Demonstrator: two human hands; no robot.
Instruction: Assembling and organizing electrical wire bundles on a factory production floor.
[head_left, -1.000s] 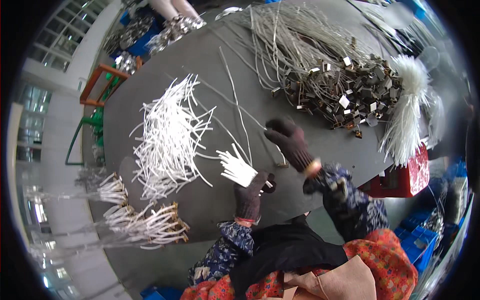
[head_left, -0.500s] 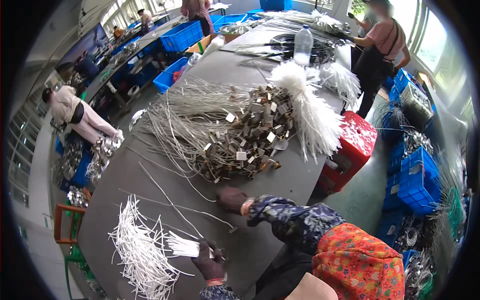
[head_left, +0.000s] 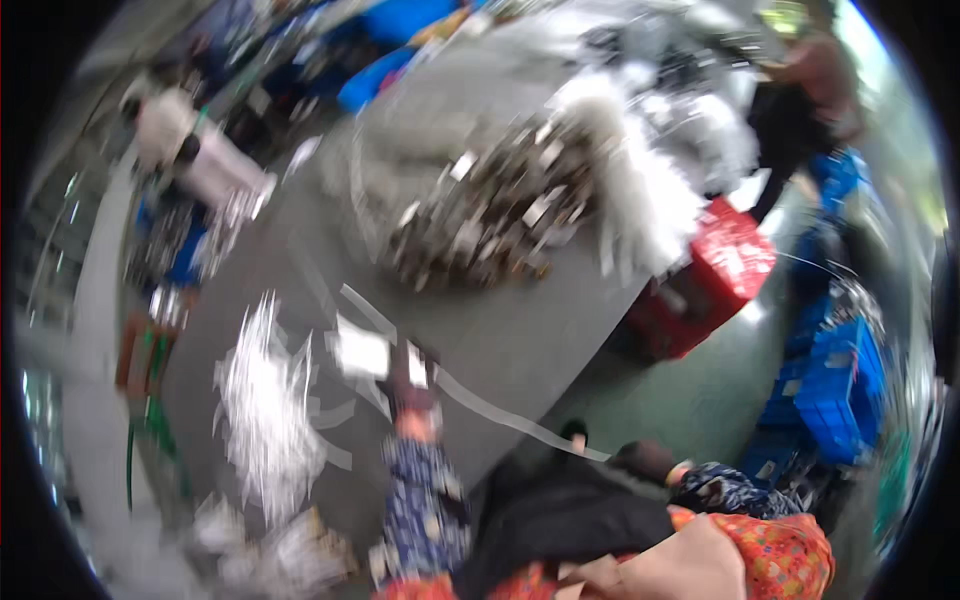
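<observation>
My gloved left hand (head_left: 410, 375) is closed around a small bundle of short white tubes (head_left: 360, 350), above the grey table (head_left: 470, 335). A pale, shiny piece shows at its fingers, too blurred to name. From beside this hand a thin light wire (head_left: 520, 425) stretches across the table edge to my gloved right hand (head_left: 642, 462), whose fingers seem closed on its end out past the edge. Left of my left hand lies a loose heap of white tubes (head_left: 265, 410). Farther back is a pile of wires with metal connectors (head_left: 500, 210).
White fibrous bundles (head_left: 640, 190) lie at the far right of the table. A red stool (head_left: 715, 280) stands beside it, with blue crates (head_left: 840, 380) farther right. One person (head_left: 185, 145) works at left, another (head_left: 810, 90) at far right. Blurred pale bundles (head_left: 290, 550) sit at lower left.
My right hand has gone from near the connector pile to the lower right, past the table edge, drawing a wire along. My left hand, still with the tubes, appears higher. The view has shifted and blurred.
</observation>
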